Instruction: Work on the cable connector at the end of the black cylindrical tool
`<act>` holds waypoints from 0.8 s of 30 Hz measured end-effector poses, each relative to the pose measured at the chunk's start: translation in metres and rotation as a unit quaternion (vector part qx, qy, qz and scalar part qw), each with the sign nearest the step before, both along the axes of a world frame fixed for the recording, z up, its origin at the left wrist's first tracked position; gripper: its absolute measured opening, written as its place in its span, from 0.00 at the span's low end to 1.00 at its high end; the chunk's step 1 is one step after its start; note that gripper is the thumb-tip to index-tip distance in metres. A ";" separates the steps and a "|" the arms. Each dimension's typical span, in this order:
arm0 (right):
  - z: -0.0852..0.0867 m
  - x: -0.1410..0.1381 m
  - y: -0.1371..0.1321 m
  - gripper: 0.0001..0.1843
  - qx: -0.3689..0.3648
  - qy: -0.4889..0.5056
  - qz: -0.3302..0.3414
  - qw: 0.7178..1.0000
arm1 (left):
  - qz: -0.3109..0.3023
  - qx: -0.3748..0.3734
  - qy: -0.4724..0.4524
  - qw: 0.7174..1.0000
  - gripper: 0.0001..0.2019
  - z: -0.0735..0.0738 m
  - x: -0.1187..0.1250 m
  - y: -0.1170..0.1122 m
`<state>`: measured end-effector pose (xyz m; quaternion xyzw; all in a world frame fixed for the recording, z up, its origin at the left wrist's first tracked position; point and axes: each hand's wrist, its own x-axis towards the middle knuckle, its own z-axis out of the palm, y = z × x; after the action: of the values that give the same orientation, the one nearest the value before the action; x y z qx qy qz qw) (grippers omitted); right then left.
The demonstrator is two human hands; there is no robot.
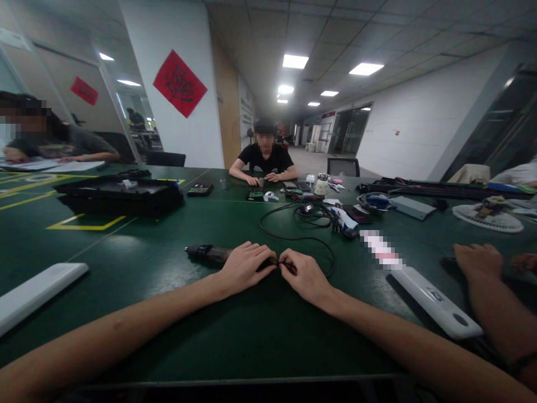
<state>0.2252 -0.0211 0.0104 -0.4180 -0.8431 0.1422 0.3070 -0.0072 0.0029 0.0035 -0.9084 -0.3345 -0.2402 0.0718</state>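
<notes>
Black handheld tool (210, 253): in the head view, I read it on the green table (251, 336), extending left from the fingers, long axis running left to right, tip at left. My left hand (248, 267) is nearer, fingers closed over its right end. My right hand (305, 277), just beside it, pinches the cable (287, 265).

From the person's head, a single wide view is directed forward and down across the green table (218, 347); the left hand (244, 267) and right hand (307, 280) are seen close by, the ceiling (392, 36) taken in above.
</notes>
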 end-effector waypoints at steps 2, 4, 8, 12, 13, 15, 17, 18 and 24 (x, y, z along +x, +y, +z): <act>0.001 0.000 0.000 0.06 -0.001 -0.002 0.000 1.000 | -0.019 -0.007 0.000 1.000 0.10 0.002 -0.001 -0.003; 0.002 0.000 0.000 0.05 0.000 -0.005 0.000 1.000 | -0.030 -0.014 0.000 0.999 0.09 0.003 -0.002 -0.004; 0.002 0.001 -0.001 0.05 0.002 -0.010 0.002 1.000 | -0.008 -0.016 -0.002 1.000 0.09 0.001 -0.003 -0.002; 0.000 0.000 0.000 0.06 -0.002 -0.007 -0.002 1.000 | -0.017 -0.009 0.004 1.000 0.10 0.001 -0.004 -0.002; -0.001 0.000 0.000 0.06 -0.003 -0.006 -0.003 1.000 | -0.025 -0.006 0.007 1.000 0.10 0.001 -0.003 -0.002; -0.001 0.000 0.000 0.06 0.000 -0.008 -0.004 1.000 | -0.030 -0.003 0.010 1.000 0.10 0.001 -0.003 -0.003; -0.001 0.000 0.000 0.05 0.009 -0.011 -0.005 1.000 | -0.014 -0.002 0.006 1.000 0.09 0.001 -0.002 -0.003; -0.001 0.000 0.000 0.05 0.014 -0.013 -0.006 1.000 | -0.005 -0.003 0.003 1.000 0.09 0.000 -0.002 -0.003; 0.002 0.001 -0.001 0.05 0.021 -0.027 -0.011 0.999 | -0.022 -0.010 0.009 1.000 0.09 0.002 -0.001 -0.004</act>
<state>0.2262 -0.0222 0.0126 -0.4243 -0.8492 0.1097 0.2944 -0.0086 -0.0010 0.0051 -0.9185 -0.3160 -0.2299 0.0604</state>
